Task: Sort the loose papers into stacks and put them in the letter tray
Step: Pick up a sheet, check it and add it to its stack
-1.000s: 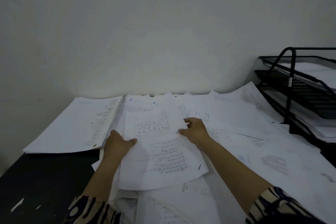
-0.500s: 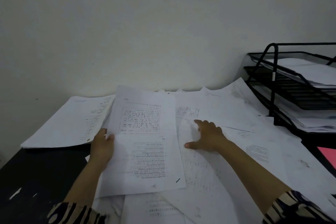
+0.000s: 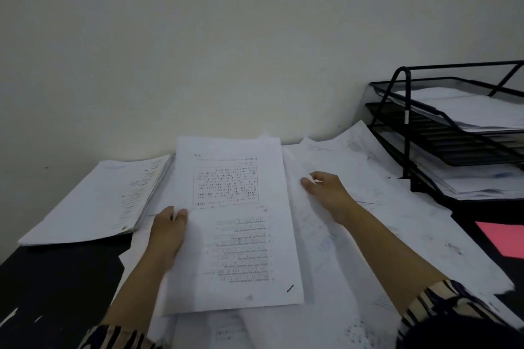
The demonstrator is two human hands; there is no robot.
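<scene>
papers held up in left hand's pinch to read for sorting; right hand pinches next sheet.

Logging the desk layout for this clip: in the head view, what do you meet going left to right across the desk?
Thick paper stack → left hand → printed sheet it holds → right hand on the loose papers → pink sheet, with the black letter tray behind it at far right.

Printed lines are being shown upside down on the held sheet, but no word, number or label is being rendered sharply enough to be read.
</scene>
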